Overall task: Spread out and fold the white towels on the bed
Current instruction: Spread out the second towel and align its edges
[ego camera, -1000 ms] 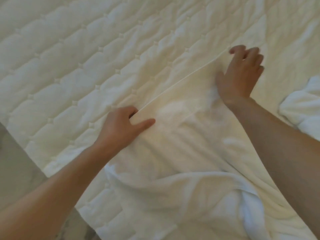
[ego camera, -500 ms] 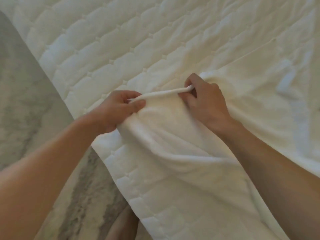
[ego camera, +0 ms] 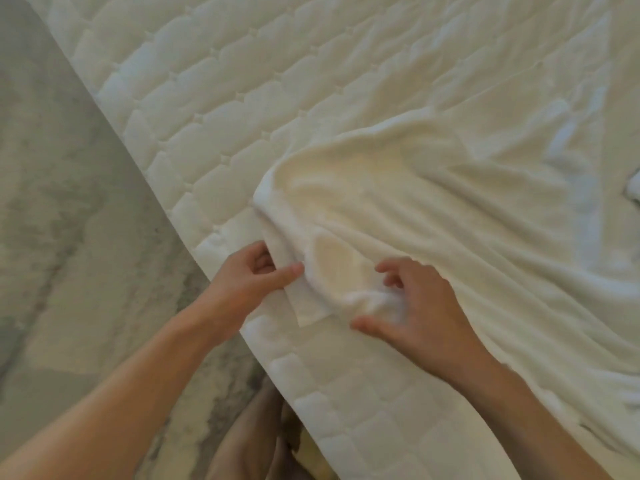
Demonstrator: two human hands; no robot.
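Note:
A white towel (ego camera: 433,209) lies rumpled across the quilted bed (ego camera: 214,81), stretching from the near edge toward the right. My left hand (ego camera: 252,282) pinches the towel's near hem between thumb and fingers, close to the mattress edge. My right hand (ego camera: 415,306) hovers over a bunched fold of the towel, with its fingers spread and loosely bent and its fingertips touching the cloth. The towel's near corner lies flat between my two hands.
The bed's edge runs diagonally from upper left to bottom right. A pale marbled floor (ego camera: 69,237) lies to the left. My leg (ego camera: 256,441) stands against the mattress side. A bit of another white cloth (ego camera: 634,183) shows at the right border.
Both hands pulled the towel's hem toward the near bed edge. My right hand let go of the hem and now spreads over the cloth. My left hand keeps its pinch.

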